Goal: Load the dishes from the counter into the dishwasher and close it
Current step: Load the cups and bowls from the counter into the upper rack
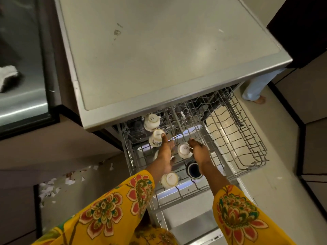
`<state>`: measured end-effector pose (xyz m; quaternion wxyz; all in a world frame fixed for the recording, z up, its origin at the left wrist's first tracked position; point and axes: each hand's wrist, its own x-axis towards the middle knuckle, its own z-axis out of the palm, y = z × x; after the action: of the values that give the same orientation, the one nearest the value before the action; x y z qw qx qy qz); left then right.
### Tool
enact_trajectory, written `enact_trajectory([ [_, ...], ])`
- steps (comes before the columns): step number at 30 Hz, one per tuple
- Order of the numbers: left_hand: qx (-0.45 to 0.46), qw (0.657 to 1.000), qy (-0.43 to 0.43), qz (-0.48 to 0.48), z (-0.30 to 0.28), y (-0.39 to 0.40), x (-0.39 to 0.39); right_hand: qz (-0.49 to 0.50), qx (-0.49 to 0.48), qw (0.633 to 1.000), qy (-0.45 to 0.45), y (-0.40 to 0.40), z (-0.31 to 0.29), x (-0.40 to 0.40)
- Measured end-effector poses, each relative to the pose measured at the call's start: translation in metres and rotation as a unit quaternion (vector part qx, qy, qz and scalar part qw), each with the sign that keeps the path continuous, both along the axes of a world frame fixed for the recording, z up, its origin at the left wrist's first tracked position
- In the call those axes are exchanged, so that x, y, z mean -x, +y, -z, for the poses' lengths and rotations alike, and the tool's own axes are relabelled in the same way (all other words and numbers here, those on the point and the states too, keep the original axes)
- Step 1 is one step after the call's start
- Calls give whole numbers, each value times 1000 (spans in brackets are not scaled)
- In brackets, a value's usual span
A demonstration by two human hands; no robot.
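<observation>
A wire upper rack (230, 138) stands pulled out of the dishwasher (159, 59) over its lowered door (191, 223), and several small white cups sit in the rack's left half, each turned upside down so its round base with a printed mark faces up and its long axis runs roughly vertical. The rearmost cup (151, 121) lies partly under the machine's top edge; a second cup (156, 137) stands just in front of it, tilted a little toward the front. The left hand (165, 152) reaches in with its thumb straight, tip touching that second cup's base; its other fingers seem loosely curled, though the view is poor. The right hand (198, 149) pinches the middle cup (184, 150) at its right side. A nearer cup (169, 179) sits by the left wrist, beside a dark mug (193, 170) whose mouth faces up
</observation>
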<state>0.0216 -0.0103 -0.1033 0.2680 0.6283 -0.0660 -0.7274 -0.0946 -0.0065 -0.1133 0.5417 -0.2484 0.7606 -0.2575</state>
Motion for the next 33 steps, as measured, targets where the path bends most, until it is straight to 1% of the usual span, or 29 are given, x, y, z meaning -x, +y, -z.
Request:
enact_trajectory([
  [3, 29, 998, 7, -50, -18, 10, -26, -20, -16, 999, -27, 8, -6, -30],
  [7, 56, 993, 7, -101, -44, 24, -72, -80, -27, 995, -57, 19, -26, -84],
  [12, 93, 987, -2, -129, -72, 41, -143, -170, 8, 983, -71, 25, -52, -154],
  [15, 121, 981, -16, -148, -88, 55, -183, -176, 32, 981, -71, 26, -54, -190],
  [19, 162, 971, -31, -173, -105, 78, -233, -217, 39, 972, -85, 43, -101, -243],
  [21, 185, 964, -42, -186, -114, 87, -256, -224, 42, 968, -102, 49, -112, -266],
  [25, 231, 947, -107, -196, -136, 91, -298, -254, 103, 956, -102, 55, -137, -314],
  [30, 310, 915, -133, -219, -176, 77, -341, -217, 219, 948, -82, 39, -181, -356],
  [33, 340, 901, -144, -228, -198, 63, -359, -193, 268, 939, -100, 21, -207, -369],
])
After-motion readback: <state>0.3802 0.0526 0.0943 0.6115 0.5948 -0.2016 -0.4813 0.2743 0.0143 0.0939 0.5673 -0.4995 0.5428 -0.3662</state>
